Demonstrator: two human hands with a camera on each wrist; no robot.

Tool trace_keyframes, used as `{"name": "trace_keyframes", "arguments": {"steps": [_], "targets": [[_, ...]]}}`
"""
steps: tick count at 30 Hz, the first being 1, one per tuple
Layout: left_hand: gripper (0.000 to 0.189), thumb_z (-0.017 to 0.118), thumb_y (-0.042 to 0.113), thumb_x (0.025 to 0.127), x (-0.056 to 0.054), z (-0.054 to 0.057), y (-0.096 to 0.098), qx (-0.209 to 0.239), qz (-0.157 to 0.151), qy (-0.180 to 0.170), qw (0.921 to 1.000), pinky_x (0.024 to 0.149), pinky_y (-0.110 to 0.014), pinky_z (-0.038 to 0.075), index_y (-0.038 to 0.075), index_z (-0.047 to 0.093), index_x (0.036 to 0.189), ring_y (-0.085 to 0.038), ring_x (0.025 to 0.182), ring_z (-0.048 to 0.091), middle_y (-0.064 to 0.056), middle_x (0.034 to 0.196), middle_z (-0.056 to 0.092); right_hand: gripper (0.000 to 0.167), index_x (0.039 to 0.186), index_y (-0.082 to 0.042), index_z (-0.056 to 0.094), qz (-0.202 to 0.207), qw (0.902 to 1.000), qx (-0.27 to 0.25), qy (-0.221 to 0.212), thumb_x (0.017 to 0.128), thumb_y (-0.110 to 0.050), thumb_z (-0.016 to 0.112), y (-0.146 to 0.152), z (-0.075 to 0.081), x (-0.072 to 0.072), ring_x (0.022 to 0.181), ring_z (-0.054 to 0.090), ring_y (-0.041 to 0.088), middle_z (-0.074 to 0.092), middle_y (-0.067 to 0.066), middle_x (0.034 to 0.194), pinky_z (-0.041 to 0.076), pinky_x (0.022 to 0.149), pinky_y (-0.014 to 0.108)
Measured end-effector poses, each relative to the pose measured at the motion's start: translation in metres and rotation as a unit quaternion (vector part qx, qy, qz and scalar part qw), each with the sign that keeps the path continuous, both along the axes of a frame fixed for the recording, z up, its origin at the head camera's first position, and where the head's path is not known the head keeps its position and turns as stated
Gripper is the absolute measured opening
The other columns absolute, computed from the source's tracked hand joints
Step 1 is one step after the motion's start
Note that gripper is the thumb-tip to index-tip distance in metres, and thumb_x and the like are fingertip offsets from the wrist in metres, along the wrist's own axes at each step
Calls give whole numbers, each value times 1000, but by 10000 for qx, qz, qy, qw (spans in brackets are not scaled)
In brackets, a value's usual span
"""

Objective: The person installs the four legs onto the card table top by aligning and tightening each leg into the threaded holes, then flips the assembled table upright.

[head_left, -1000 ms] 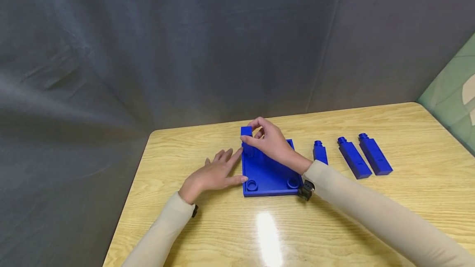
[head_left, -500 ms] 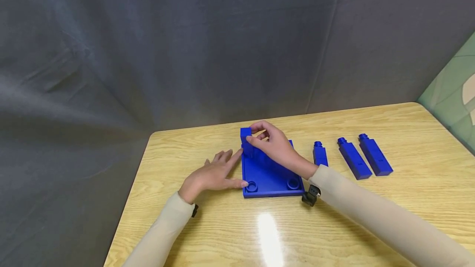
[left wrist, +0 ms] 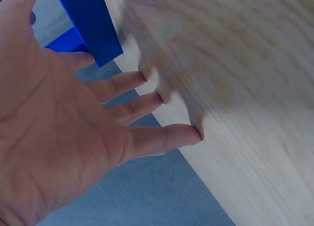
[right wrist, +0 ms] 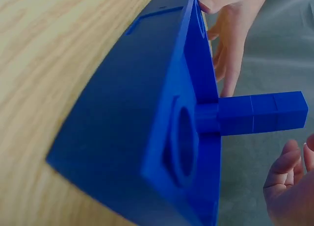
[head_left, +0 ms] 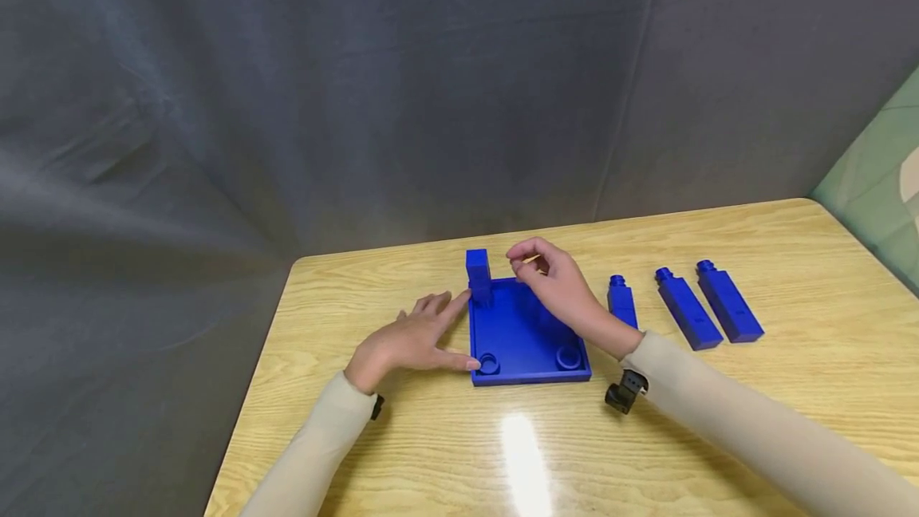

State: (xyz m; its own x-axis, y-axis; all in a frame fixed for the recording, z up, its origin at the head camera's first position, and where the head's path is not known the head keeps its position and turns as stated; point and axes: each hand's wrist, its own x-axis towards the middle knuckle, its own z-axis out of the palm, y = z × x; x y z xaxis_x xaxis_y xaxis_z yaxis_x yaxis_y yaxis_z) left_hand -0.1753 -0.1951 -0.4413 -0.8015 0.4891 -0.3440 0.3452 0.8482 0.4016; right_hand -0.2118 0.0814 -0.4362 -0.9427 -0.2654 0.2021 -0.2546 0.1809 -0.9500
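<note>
The left hand (head_left: 412, 340) lies on the left side of the desk (head_left: 402, 461), its grip spread wide and holding nothing; the index fingertip and thumb touch the left rim of a blue tray (head_left: 527, 337), the thumb beside the near-left ring socket (head_left: 489, 364). In the tray's far-left corner a blue post (head_left: 479, 271) stands upright. Just right of the post, and apart from it, hangs the right hand (head_left: 560, 282), its grip loosely curled, thumb and index finger close together, with hold of nothing. Below it, the near-right ring socket (head_left: 568, 357) shows. Beyond the right wrist a short blue piece (head_left: 622, 305), partly hidden, lies on the desk, then two longer blue pieces (head_left: 688, 311) side by side, all with their threaded-looking necks pointing to the far edge.
</note>
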Motion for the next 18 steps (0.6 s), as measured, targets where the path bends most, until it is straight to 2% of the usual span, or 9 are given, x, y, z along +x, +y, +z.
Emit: {"name": "trace_keyframes", "arguments": {"steps": [4,7,13,18], "targets": [[118,70,78,92,-1,0,1,34,-7,-66,10000,118,-82,19,31,5,178,-44,164,12,-17,180,16,20,125,4,69,-87,9999,-21,-66,111,-8,63,9,-3,3,100,67,45,69,17,117,54,81,27],[120,72,78,90,-1,1,2,37,-1,-92,10000,119,-81,18,31,5,178,-44,164,12,-18,180,15,19,123,4,70,-115,9998,-29,-140,111,-9,63,14,-3,7,99,67,41,69,16,114,53,79,24],[122,73,78,89,-1,2,2,-5,-24,-85,10000,118,-82,18,30,5,178,-45,164,12,-18,180,14,21,125,4,68,-117,9997,-119,-192,113,-12,61,28,5,15,94,67,23,67,15,113,55,82,24],[118,72,75,93,-1,4,0,49,-65,-128,9999,118,-81,19,30,5,178,-45,164,11,-19,181,13,20,123,5,68,-89,9996,-193,-197,113,-10,60,40,4,22,92,67,22,68,13,107,54,77,28]]}}
